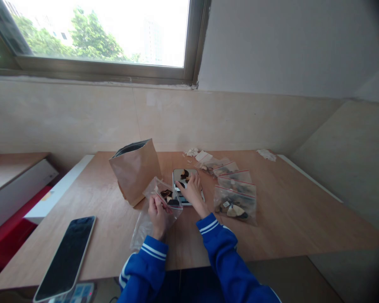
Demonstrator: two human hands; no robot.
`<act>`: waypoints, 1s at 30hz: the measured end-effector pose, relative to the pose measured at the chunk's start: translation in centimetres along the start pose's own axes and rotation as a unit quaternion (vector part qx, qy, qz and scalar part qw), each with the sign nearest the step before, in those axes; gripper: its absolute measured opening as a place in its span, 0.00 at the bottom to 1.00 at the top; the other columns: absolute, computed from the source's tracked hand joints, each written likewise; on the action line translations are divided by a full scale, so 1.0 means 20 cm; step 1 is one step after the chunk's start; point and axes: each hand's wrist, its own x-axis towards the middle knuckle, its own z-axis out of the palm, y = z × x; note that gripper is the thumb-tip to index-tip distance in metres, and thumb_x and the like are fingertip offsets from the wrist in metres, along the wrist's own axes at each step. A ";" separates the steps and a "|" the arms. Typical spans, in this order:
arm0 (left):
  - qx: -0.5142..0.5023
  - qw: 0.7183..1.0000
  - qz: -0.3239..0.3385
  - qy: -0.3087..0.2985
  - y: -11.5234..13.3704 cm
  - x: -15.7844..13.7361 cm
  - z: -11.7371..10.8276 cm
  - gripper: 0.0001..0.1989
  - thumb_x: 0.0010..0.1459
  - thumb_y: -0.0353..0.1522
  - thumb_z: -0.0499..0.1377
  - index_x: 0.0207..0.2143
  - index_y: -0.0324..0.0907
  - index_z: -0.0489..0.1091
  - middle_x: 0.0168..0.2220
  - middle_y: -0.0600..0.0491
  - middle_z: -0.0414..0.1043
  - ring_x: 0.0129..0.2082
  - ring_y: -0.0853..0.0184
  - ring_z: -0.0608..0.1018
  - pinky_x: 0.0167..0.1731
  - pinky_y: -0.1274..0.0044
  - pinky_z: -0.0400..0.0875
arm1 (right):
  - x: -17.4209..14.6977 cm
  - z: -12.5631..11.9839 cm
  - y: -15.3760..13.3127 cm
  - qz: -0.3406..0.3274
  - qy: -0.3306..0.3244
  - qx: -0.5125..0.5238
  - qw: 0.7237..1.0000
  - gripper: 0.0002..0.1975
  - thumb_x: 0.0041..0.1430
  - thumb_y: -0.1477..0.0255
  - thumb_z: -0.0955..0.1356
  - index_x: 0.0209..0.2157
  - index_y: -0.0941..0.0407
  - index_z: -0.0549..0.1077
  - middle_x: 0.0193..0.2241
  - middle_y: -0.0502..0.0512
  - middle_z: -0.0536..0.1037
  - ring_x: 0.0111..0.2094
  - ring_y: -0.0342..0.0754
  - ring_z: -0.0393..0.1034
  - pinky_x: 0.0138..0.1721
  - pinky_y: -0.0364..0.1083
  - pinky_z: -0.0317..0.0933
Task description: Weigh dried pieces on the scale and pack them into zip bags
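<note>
My left hand [158,212] grips a clear zip bag [156,187] by its side, fingers closed on the plastic. Inside the bag lie dark and pale dried slices [166,195], perhaps mushroom; I cannot be sure of the kind. My right hand [192,189] reaches over a small digital scale [177,173], thumb and fingers apart. Several dried pieces [185,174] rest on the scale's plate at the fingertips. Part of the scale is hidden under this hand. Below the left hand, another clear plastic bag [142,231] lies flat on the table.
An open brown paper pouch [137,170] stands behind my left hand. To the right, several filled zip bags [235,206] lie overlapping in a row. A large phone or tablet [66,256] rests at the left front edge. White scraps [192,152] lie along the table's [290,210] back edge.
</note>
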 end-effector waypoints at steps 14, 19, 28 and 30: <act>0.012 1.000 -0.003 -0.013 -0.01 -0.01 -0.01 0.19 0.63 0.47 0.51 0.25 0.45 0.57 0.15 0.59 0.59 0.11 0.71 0.65 0.11 0.77 0.64 | 0.02 0.01 0.15 -0.077 -0.024 -0.050 0.996 0.12 0.66 0.73 0.61 0.46 0.61 0.72 0.45 0.66 0.71 0.48 0.58 0.63 0.50 0.55 0.58; 0.010 1.000 -0.009 -0.013 -0.01 -0.01 -0.01 0.19 0.63 0.47 0.51 0.26 0.45 0.57 0.16 0.59 0.59 0.12 0.71 0.65 0.11 0.77 0.63 | 0.07 0.01 0.21 -0.099 -0.047 -0.070 0.992 0.15 0.61 0.83 0.59 0.45 0.62 0.72 0.44 0.67 0.71 0.46 0.57 0.62 0.50 0.54 0.58; 0.006 1.000 0.003 -0.020 -0.01 0.00 0.00 0.19 0.64 0.45 0.51 0.25 0.45 0.57 0.17 0.59 0.58 0.12 0.73 0.64 0.12 0.78 0.62 | 0.15 -0.13 0.25 -0.096 -0.017 0.044 0.994 0.15 0.57 0.84 0.60 0.44 0.61 0.71 0.43 0.64 0.73 0.47 0.53 0.66 0.51 0.50 0.59; 0.007 1.000 0.002 -0.018 -0.02 0.00 0.00 0.19 0.64 0.45 0.51 0.25 0.45 0.57 0.16 0.59 0.58 0.12 0.72 0.63 0.12 0.78 0.61 | 0.16 -0.16 0.22 -0.072 0.000 0.157 0.985 0.13 0.59 0.80 0.60 0.43 0.60 0.71 0.43 0.63 0.74 0.47 0.53 0.68 0.50 0.51 0.60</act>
